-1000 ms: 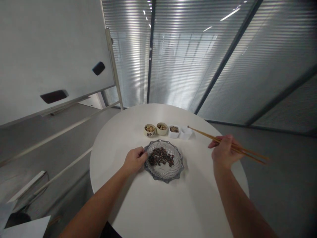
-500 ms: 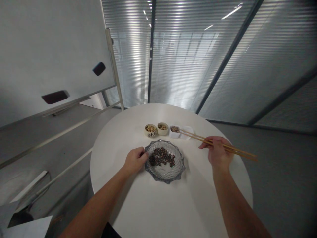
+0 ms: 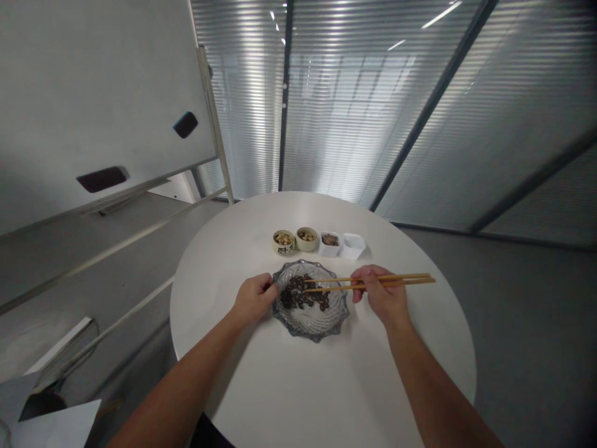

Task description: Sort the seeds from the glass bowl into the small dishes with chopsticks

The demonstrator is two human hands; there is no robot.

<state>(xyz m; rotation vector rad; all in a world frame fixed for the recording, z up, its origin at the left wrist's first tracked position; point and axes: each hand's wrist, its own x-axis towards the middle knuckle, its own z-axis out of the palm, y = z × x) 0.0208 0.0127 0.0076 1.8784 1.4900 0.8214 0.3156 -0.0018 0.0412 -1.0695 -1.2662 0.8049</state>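
- Left hand (image 3: 254, 300), one: closing on the rim of the glass bowl (image 3: 313, 325), its fingertips partly hiding at the edge; the grip is narrow.
- Right hand (image 3: 385, 297), one: holding the chopsticks (image 3: 415, 281) in a narrow grip, some fingers hiding behind the others.
- Chopsticks, two: pointing leftward from the right hand over the glass bowl, tips slightly apart among the dark beans (image 3: 298, 297); whether they are touching or pinching one is too small to tell.
- Glass bowl, one, scalloped: standing just right of the left hand, its interior partly passing under the chopsticks.
- Dark beans, many: overlapping in the glass bowl, mostly on the side nearer the left hand; an exact count is not showing.
- Round cups, two, beyond the left hand and to its right: the lettered cup (image 3: 284, 250) is holding pale pieces, its lettering only partly showing; the plain cup (image 3: 305, 246) is holding similar pieces, blurring together.
- White dishes, two, beyond the right hand and to its left: the filled dish (image 3: 329, 252) is holding small brownish bits, too fine for counting; the outer dish (image 3: 353, 250) is showing its white interior.
- Worktop (image 3: 289, 386), one, round, white: lying beneath both hands, its near edge running out of view.
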